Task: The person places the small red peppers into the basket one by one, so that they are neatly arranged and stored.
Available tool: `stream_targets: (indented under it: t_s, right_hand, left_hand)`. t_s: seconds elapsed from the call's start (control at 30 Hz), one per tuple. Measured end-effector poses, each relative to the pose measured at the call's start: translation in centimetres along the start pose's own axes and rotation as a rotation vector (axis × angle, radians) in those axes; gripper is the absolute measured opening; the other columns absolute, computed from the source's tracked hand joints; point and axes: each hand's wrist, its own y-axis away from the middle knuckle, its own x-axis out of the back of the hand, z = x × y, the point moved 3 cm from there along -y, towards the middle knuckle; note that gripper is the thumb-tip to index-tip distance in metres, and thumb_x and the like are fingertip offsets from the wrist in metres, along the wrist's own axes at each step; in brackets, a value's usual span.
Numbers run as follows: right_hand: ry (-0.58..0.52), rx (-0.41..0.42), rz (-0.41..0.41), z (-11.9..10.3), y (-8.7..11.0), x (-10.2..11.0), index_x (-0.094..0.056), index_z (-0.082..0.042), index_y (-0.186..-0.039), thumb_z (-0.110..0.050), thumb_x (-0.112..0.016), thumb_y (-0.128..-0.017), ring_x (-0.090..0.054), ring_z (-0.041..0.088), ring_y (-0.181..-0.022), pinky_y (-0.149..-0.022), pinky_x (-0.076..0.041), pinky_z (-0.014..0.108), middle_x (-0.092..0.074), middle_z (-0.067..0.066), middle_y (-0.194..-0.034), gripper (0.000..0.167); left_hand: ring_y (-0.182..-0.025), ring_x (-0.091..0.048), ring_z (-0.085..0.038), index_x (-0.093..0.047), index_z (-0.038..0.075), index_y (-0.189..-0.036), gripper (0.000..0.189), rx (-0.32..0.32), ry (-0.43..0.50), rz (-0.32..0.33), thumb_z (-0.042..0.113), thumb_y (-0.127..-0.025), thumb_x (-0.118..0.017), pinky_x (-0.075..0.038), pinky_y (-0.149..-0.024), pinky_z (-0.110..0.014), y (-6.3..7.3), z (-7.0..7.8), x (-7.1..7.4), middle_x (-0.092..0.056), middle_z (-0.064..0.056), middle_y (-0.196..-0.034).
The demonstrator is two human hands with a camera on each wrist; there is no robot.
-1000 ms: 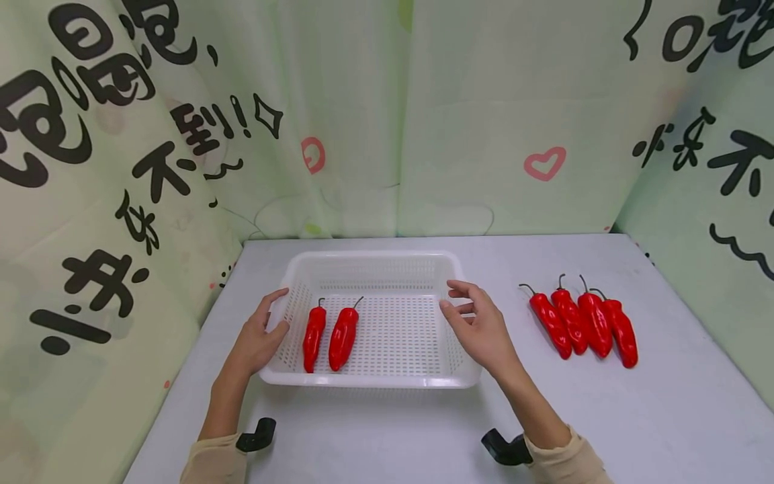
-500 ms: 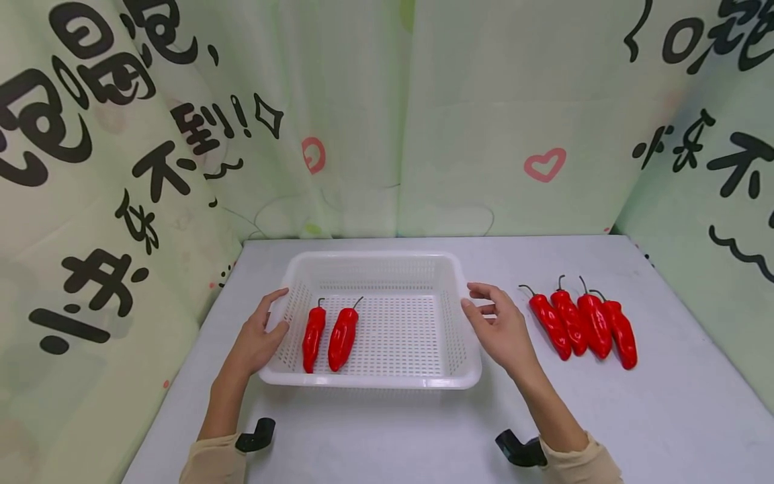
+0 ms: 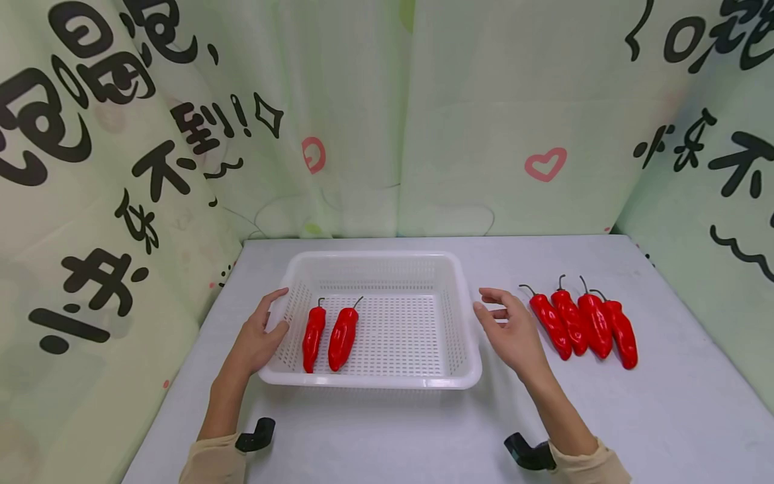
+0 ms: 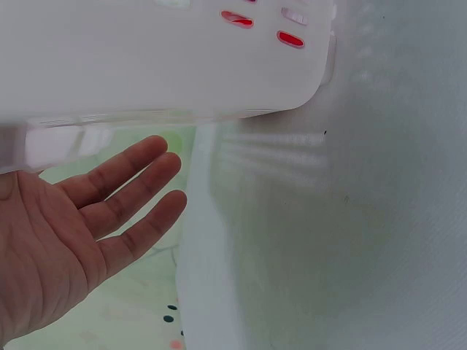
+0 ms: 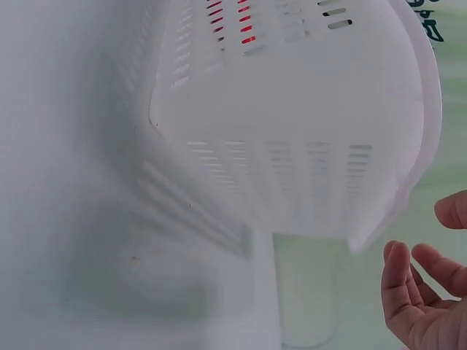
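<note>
A white plastic basket (image 3: 399, 382) with slotted walls stands on the table, two red chili peppers (image 3: 343, 339) lying in its left half. My left hand (image 3: 256, 339) is at the basket's left rim, thumb and forefinger tips by the edge. In the left wrist view its other fingers (image 4: 146, 226) extend straight outside the wall; whether they touch it I cannot tell. Just off the basket's right side, my right hand (image 3: 514, 333) hangs with loosely bent fingers and holds nothing. Farther right, several red chili peppers (image 3: 595, 326) lie side by side, stems pointing away from me.
The white table (image 3: 677, 403) carries the basket and the peppers. Pale green curtains (image 3: 459, 134) with black lettering enclose the back and both sides. A black wrist mount (image 3: 529, 454) sits on each forearm, beside the beige sleeves.
My right hand has moved right, from over the basket's right rim to beside it, toward the row of peppers. The left hand, basket and peppers have kept their places.
</note>
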Motion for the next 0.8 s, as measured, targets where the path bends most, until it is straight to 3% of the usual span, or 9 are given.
stream_targets:
  t_s: [0.37, 0.8]
  right_hand:
    - [0.009, -0.027, 0.035, 1.4, -0.4, 1.0, -0.055, -0.003, -0.141, -0.031, -0.065, -0.099, -0.063, 0.038, -0.111, -0.085, -0.061, 0.053, -0.058, 0.02, -0.138, 0.052]
    - [0.104, -0.044, 0.049, 3.4, -1.0, 2.4, -0.053, 0.001, -0.141, -0.027, -0.064, -0.1, -0.061, 0.042, -0.114, -0.088, -0.059, 0.056, -0.056, 0.025, -0.138, 0.051]
  left_hand:
    - [-0.109, -0.062, -0.042, -0.031, 0.029, -0.158, 0.065, -0.011, 0.005, 0.002, 0.019, -0.098, -0.051, -0.063, -0.077, -0.05, 0.0, -0.1, 0.0, -0.047, -0.026, -0.151]
    - [-0.117, -0.059, -0.046, -0.03, 0.028, -0.159, 0.066, 0.001, 0.005, -0.005, 0.02, -0.097, -0.052, -0.062, -0.08, -0.053, 0.0, -0.1, 0.0, -0.043, -0.026, -0.154]
